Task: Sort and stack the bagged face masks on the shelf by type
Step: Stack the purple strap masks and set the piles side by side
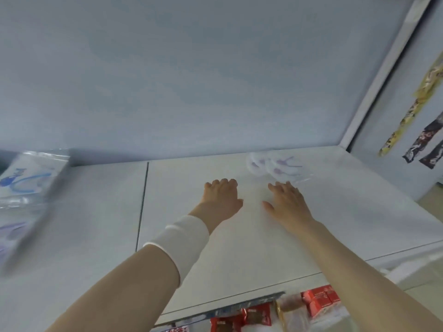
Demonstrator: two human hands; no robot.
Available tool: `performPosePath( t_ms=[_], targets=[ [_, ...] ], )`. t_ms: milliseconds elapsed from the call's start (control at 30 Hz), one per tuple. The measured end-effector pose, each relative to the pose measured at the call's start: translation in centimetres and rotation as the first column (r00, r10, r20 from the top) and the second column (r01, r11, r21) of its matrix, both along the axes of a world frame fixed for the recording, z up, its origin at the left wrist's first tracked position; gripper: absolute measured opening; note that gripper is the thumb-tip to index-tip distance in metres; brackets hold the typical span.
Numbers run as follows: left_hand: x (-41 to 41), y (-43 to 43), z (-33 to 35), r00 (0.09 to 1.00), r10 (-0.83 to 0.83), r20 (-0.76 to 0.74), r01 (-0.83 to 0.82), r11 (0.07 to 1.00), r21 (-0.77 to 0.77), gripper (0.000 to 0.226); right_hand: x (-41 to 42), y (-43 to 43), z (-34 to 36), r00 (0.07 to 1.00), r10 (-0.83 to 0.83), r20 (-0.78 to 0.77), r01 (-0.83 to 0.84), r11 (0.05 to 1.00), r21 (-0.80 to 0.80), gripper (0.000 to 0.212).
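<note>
On the white shelf point(335, 212), both hands lie side by side with a bare strip of shelf between them. The left hand point(221, 196) shows its back, its fingers point(224, 182) loosely bent downward at the knuckles so that the tips are hidden; the thumb sticks out toward the other hand, and nothing is held. A white sleeve point(184, 238) wraps the left forearm just behind the wrist. The right hand point(287, 202) is flat and relaxed, its fingers point(279, 188) nearly straight and slightly spread, holding nothing. Just beyond those fingertips lie the purple-printed bagged masks point(275, 167), against the back wall; the blur hides whether the fingertips touch the clear bag's near edge. Far off to the left of the left fingers, well apart, sits a blurred stack of blue-printed bagged masks point(26, 180). Below the shelf's front edge, nearer than both wrists, are red packets point(321, 300).
</note>
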State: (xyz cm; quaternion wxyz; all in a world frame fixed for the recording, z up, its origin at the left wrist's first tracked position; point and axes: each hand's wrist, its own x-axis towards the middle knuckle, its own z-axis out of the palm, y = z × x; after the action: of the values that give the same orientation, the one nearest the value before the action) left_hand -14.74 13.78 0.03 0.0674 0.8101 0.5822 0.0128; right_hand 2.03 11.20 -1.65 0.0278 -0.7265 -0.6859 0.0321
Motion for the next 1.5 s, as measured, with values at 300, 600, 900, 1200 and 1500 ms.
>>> performPosePath(
  t_ms=[300, 600, 900, 1200, 1500],
  targets=[
    [6.9, 5.0, -0.5, 0.963, 0.207, 0.171, -0.188, 0.975, -0.119, 0.06, 9.7, 4.6, 0.5, 0.991, -0.075, -0.113, 0.077, 0.997, 0.015, 0.056],
    [10.8, 9.9, -0.9, 0.796, 0.443, 0.413, -0.343, 0.892, -0.294, 0.064, 14.0, 9.6, 0.2, 0.977, 0.015, -0.214, -0.022, 0.999, -0.029, 0.052],
    [14.1, 11.7, -0.7, 0.378, 0.668, 0.641, -0.401, 0.742, -0.537, 0.051, 14.8, 10.8, -2.5, 0.947, 0.237, -0.217, -0.21, 0.967, 0.141, 0.048],
    [14.7, 7.4, -1.1, 0.101, 0.356, 0.929, -0.095, 0.933, -0.347, 0.044, 16.8, 10.6, -1.1, 0.459, 0.177, -0.87, -0.044, 0.983, 0.178, 0.071],
    [16.5, 4.0, -0.8, 0.191, 0.14, 0.972, -0.245, 0.965, -0.091, 0.057, 15.5, 8.0, -1.0, 0.128, 0.18, -0.975, -0.098, 0.981, 0.168, 0.037]
  ],
)
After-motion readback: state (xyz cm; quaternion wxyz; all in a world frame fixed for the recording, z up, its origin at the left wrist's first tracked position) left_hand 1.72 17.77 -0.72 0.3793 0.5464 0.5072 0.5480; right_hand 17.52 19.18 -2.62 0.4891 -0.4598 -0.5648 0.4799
